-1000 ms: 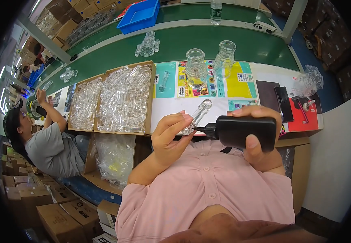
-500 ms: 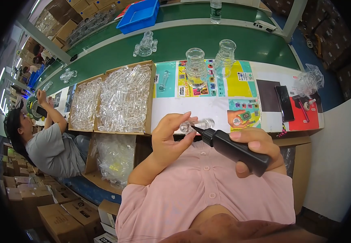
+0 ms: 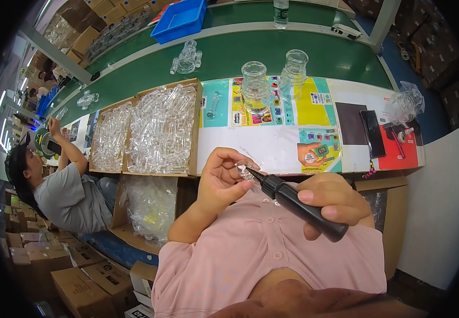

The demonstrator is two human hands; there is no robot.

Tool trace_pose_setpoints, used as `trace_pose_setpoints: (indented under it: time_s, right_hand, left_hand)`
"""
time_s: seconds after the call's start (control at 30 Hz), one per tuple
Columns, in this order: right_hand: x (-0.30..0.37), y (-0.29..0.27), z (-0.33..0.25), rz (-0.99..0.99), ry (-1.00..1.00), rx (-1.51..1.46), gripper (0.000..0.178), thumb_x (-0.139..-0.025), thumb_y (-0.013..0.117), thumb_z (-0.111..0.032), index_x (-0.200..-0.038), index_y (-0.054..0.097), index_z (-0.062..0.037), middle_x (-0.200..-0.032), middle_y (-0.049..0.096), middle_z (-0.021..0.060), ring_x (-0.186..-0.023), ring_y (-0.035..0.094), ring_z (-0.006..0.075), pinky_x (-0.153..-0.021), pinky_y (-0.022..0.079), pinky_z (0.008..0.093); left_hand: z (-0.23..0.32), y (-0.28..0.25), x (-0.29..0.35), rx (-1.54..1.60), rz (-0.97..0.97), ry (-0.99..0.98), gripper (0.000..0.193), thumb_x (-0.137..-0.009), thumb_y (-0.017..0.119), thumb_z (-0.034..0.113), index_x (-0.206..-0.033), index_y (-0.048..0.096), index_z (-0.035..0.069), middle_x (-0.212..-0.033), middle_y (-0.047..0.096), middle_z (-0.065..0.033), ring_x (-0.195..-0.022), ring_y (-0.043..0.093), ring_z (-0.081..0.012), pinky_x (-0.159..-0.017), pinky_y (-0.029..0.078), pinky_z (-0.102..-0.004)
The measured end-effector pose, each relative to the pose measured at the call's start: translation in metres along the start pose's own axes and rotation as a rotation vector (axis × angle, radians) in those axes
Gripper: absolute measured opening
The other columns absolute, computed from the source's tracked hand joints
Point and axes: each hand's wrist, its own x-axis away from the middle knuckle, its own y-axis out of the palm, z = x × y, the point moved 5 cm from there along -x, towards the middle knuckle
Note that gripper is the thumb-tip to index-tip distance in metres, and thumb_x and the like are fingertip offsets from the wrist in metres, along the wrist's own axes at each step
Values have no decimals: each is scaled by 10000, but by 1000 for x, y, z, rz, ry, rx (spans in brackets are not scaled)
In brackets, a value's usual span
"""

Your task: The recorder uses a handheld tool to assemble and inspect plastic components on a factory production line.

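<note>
Between the thumb and fingers of my left hand (image 3: 220,177) is a small clear plastic part (image 3: 244,169), partly hidden by the fingers. My right hand (image 3: 338,197) grips a black squeeze bottle (image 3: 304,206) with a narrow nozzle. It is tilted, and its tip points up and left, at or very close to the clear part; I cannot tell whether they touch. Beyond my hands stand two clear ribbed vessels, a nearer one (image 3: 255,87) and a farther one (image 3: 293,75). A single clear tube (image 3: 214,104) lies on the printed sheet to their left.
A cardboard tray (image 3: 196,132) full of clear tubes sits left of my hands. At right lie a phone (image 3: 372,133) and a bagged clear part (image 3: 405,104). On the green surface are a clear assembly (image 3: 187,59), a blue bin (image 3: 180,22) and a water bottle (image 3: 281,14). A co-worker (image 3: 62,191) sits at left.
The clear part has turned in my left hand, and those fingers have curled in more. The bottle has shifted slightly down and left, its nozzle now lower against the part.
</note>
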Motion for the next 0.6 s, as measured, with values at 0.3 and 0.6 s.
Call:
trace_pose_setpoints:
  time_s: [0.3, 0.6]
  right_hand:
    - [1, 2, 2, -20, -7, 40, 563, -698, 738, -120, -1158, 420, -46, -1062, 551, 210, -778, 600, 341, -638, 506, 409]
    - [-8, -2, 8, -23, -14, 109, 494, -720, 694, -114, -1119, 414, -33, -1029, 558, 217, -728, 591, 283, -596, 497, 345]
  left_hand:
    - [9, 3, 1, -240, 51, 115, 399, -724, 611, -102, -1041, 393, 4, -993, 555, -156, -963, 589, -233, -839, 484, -313]
    - [17, 0, 4, -586, 68, 366, 420, -690, 630, -111, -1021, 409, 22, -985, 553, -173, -940, 586, -267, -850, 461, -347]
